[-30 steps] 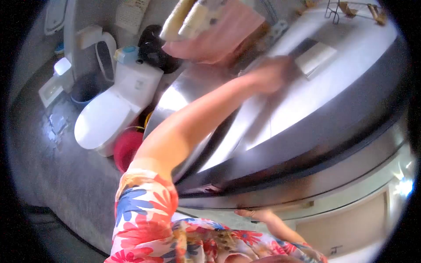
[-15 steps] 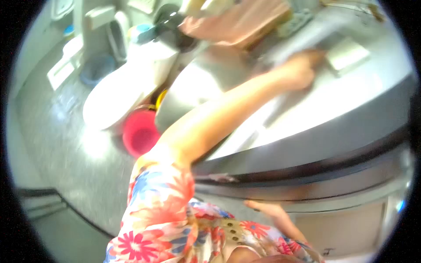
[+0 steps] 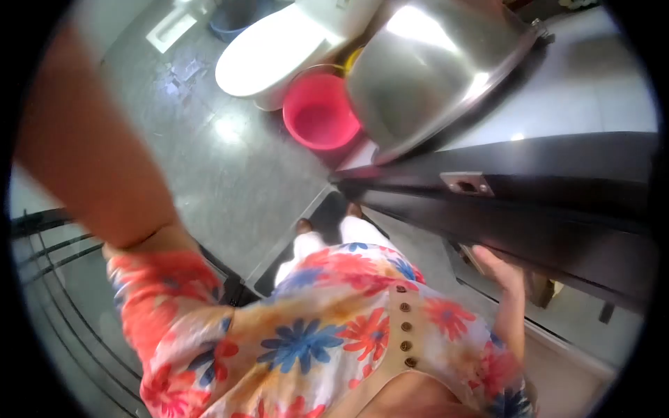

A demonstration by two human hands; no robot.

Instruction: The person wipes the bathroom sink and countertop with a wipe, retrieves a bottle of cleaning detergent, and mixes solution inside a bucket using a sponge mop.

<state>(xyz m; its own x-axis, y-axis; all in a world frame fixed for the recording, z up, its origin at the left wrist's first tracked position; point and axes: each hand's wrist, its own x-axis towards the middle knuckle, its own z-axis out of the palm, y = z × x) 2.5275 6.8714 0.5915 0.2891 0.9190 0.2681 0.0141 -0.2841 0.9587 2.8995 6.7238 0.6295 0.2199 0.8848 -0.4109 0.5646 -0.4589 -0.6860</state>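
Observation:
My left arm runs up along the left side and leaves the frame near the top left, so my left hand is out of view. Beside the underside of the dark door (image 3: 557, 240), at the lower right, is my right hand (image 3: 499, 269). Its visible finger is stretched out, close to a small metal piece (image 3: 472, 258), and no object shows in its grasp. Whether it touches the door is unclear. A metal latch plate (image 3: 467, 184) sits on the door's edge.
A large steel basin (image 3: 425, 76) lies at the upper middle, beside a pink bucket (image 3: 317, 118). Behind them stand a white toilet (image 3: 272, 52) and a blue bin (image 3: 233, 21). A black wire rack (image 3: 52, 279) is at the left, and a dark mat (image 3: 327, 216) lies underfoot.
My left arm has swung from the white surface at the right to the far left. The view has shifted down toward the floor and my feet. My right hand appears higher and farther right.

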